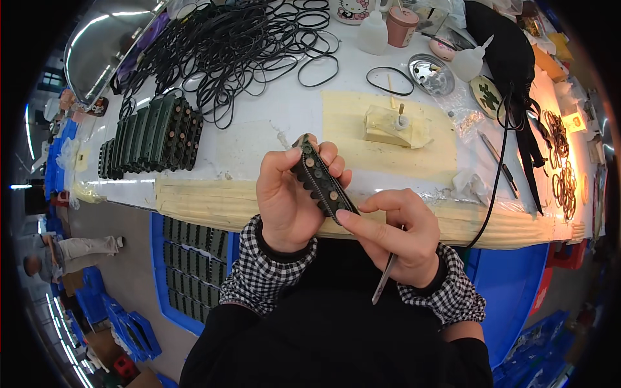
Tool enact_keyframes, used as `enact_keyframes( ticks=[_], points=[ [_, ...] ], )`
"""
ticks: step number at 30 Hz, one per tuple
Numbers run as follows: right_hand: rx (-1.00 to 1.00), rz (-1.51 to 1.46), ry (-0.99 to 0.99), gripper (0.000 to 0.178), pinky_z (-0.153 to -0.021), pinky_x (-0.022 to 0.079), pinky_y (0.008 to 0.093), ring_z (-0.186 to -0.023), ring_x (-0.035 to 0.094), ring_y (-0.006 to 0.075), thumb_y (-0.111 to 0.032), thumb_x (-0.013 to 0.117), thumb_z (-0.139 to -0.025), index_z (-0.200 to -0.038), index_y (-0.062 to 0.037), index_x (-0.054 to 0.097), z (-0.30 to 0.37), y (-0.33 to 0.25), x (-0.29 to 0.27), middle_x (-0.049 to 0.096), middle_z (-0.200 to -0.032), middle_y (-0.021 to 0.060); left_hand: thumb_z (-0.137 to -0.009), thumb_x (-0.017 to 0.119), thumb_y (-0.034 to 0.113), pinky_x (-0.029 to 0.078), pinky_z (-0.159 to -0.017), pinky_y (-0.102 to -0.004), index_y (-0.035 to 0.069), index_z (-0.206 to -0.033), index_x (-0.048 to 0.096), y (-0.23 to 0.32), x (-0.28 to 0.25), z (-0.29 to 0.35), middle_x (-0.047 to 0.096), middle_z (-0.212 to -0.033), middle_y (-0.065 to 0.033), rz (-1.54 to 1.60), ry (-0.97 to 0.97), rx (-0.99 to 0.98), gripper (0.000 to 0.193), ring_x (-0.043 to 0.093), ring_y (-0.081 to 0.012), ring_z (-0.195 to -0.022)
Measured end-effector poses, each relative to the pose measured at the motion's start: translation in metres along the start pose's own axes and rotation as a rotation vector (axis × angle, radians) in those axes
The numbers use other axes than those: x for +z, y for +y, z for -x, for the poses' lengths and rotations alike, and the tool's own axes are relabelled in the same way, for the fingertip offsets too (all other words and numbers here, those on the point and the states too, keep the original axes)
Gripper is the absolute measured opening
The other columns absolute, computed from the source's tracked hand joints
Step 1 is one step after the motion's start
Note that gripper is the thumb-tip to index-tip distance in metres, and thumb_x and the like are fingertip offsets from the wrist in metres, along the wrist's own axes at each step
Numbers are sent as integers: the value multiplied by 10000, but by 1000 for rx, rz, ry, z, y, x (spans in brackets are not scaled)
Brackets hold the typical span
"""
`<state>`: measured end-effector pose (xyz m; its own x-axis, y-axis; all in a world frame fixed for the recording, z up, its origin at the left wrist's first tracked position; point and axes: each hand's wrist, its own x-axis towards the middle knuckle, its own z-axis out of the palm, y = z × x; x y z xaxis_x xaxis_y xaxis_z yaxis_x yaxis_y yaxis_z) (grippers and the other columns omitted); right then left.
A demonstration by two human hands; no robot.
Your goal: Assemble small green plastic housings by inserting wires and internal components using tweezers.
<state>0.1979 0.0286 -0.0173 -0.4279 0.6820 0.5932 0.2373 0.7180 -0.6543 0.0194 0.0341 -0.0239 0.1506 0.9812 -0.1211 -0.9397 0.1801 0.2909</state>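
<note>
My left hand (284, 204) is closed around a long dark green model piece (315, 171) with brown round wheels and a black toothed band along its edge, like a toy tank's track side. The piece is tilted, its lower end toward my right hand (411, 236). The forefinger and thumb of that hand are at this lower end, touching or very near the band. A thin metal tool, seemingly tweezers (383, 281), is tucked in my right palm and points down; its upper part is hidden by the fingers.
Similar green pieces (152, 136) stand in a row at the left, below a heap of black loop bands (239, 52). A taped block (388, 126) sits on yellow paper. A pen (508, 178) and black cable lie right. Below the table edge, a blue tray (157, 258) holds more pieces.
</note>
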Motion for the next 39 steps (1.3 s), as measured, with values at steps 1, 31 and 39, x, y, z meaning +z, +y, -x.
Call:
enact_keyframes(
  ticks=[1,31,39],
  points=[
    [11,-15,-6,418,-546,410,269,-559,468,125,-38,752,-628,-1028,-156,724,-1,-1,-2,618,-880,-2,-868,530,234,511,-812,-344,49,-957,477,-1,-2,0,471,-884,-51,5,-13,-17,212,500,-172,-849],
    [22,32,-337,143,-562,433,321,-616,536,215,-53,674,-770,-865,-76,570,-17,10,-24,528,-792,33,-1009,437,219,530,-810,-330,-2,-1087,490,-4,-5,-3,522,-990,-105,-205,101,38,240,541,-205,-892],
    [-27,118,-192,194,-522,417,303,-565,511,203,-30,711,-725,-879,-65,598,-3,9,-13,520,-736,32,-1005,453,218,519,-806,-324,-6,-1083,492,-4,-5,-4,518,-979,-105,-150,124,37,240,531,-202,-882]
  ],
)
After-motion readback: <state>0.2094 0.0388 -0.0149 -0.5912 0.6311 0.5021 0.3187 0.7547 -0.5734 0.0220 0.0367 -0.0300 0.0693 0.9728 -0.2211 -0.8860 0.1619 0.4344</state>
